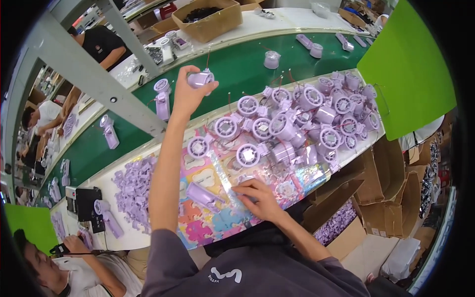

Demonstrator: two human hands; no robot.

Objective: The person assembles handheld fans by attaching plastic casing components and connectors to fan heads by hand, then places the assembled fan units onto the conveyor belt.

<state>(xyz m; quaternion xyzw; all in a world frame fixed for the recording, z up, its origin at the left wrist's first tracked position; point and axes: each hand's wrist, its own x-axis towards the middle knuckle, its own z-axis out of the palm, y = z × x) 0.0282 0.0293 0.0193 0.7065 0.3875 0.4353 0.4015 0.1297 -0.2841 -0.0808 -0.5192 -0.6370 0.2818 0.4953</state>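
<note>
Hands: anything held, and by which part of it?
Left hand: a lilac housing, held by its round body between thumb and fingers. Right hand: nothing visibly held, fingers over the colourful mat.

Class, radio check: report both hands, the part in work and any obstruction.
Left hand holding purple round part over green conveyor. Right hand at patterned mat, grip unclear. Purple handle on mat; heaped purple parts crowding its far side.

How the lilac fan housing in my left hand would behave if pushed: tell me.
The lilac fan housing would probably roll on its side, since its wall is curved. It is likely light, as the left hand holds it up alone. The thin wire sticking out may bend or snag.
</note>
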